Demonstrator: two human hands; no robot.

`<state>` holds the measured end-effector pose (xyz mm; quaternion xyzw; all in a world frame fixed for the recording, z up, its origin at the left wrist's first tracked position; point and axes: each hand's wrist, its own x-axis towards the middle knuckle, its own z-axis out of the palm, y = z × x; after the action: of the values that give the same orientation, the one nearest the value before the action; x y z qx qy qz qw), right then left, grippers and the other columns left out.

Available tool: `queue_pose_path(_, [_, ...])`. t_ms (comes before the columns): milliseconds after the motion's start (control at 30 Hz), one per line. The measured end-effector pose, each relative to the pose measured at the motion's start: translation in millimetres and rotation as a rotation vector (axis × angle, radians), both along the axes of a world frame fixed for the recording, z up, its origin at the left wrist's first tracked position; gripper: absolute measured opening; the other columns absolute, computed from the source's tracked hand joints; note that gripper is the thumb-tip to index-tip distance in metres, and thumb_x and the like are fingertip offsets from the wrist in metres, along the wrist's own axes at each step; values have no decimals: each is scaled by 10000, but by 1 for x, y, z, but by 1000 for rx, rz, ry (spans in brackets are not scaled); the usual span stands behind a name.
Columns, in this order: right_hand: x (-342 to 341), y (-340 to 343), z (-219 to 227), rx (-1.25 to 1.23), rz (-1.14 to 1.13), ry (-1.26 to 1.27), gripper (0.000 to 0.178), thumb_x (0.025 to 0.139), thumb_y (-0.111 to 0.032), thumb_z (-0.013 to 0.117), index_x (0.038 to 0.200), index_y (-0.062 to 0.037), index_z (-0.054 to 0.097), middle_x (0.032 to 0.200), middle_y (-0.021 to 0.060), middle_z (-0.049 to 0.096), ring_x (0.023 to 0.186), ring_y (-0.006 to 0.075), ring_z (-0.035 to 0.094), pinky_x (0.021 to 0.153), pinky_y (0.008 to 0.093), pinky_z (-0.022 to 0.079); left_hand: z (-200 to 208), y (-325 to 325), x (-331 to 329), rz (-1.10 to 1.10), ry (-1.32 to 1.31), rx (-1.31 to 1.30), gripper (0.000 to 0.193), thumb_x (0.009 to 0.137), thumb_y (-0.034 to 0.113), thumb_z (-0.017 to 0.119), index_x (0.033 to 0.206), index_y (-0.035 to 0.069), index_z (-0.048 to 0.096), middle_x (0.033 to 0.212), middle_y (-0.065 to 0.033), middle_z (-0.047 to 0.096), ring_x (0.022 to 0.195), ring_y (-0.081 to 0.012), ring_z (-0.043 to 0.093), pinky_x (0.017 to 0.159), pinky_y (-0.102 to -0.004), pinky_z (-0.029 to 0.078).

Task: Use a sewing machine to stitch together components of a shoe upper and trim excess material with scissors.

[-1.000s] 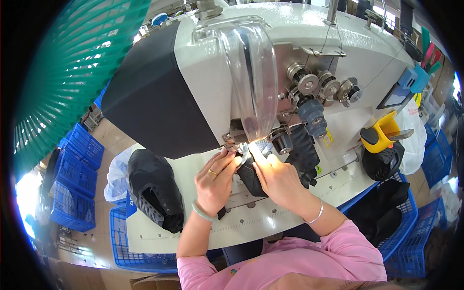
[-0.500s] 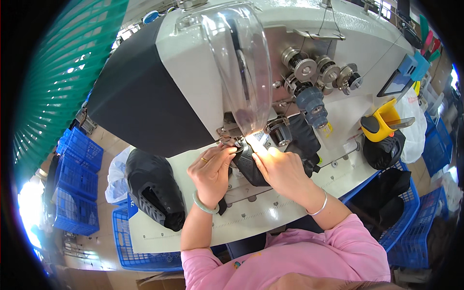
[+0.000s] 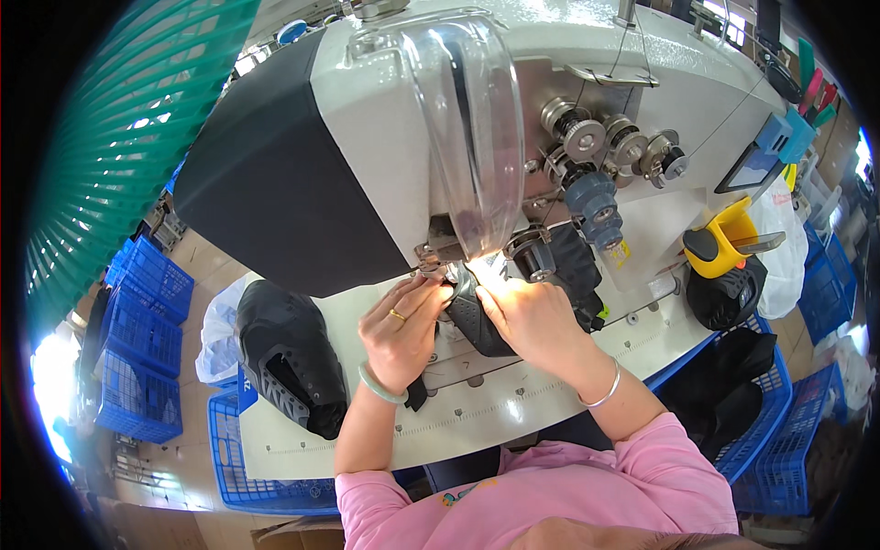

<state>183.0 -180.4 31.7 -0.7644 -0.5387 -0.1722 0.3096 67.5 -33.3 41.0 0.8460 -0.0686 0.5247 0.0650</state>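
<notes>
A black shoe upper [image 3: 478, 321] lies under the head of a large white and dark sewing machine [image 3: 367, 119], partly covered by my hands. My left hand [image 3: 401, 332] is closed, thumb and fingertips pinching the upper's left edge close to the needle area. My right hand [image 3: 536, 323] is closed too, fingers pressed on the upper's right side beside a brightly lit spot. Glare hides the stitching point. A clear plastic guard [image 3: 472, 137] hangs in front of the needle bar.
Stacked black shoe uppers [image 3: 289, 357] rest on the table's left. A yellow-handled tool [image 3: 724, 243] sits at the right above another black piece. Blue crates [image 3: 266, 486] stand below the table edges. A green fan guard [image 3: 137, 137] is at upper left.
My left hand's fingers have straightened slightly and turned along the upper's edge. The right hand stays nearly in place, and the lit spot looks brighter. The view has shifted slightly.
</notes>
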Motion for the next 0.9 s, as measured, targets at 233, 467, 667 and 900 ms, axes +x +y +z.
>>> queue_pose_path(233, [24,5,2,15,101,-101,191,877,-245,574,779,-91,631,622,110,609,590,274,632,504,367,503,-2,1,1,101,-6,136,138,708,-5,699,845,5,691,884,-67,677,814,-236,683,747,-321,581])
queue_pose_path(467, [46,16,6,60,99,-327,134,814,-246,583,776,-141,657,718,80,614,678,261,633,535,382,496,-4,-14,-1,258,27,305,149,748,26,688,891,-11,674,907,-92,658,821,-220,660,740,-316,564])
queue_pose_path(667, [63,30,4,66,214,-156,189,809,-281,553,817,-115,644,695,80,663,653,283,644,608,387,487,-6,-28,2,377,21,377,135,758,6,659,884,-39,667,909,-108,650,837,-238,652,743,-313,555])
queue_pose_path(900, [66,38,-5,-169,124,-307,323,830,-242,602,1122,-110,642,998,45,684,903,237,648,772,404,487,1,-21,-3,257,24,209,143,715,8,692,857,-5,686,888,-89,673,768,-232,642,711,-306,549])
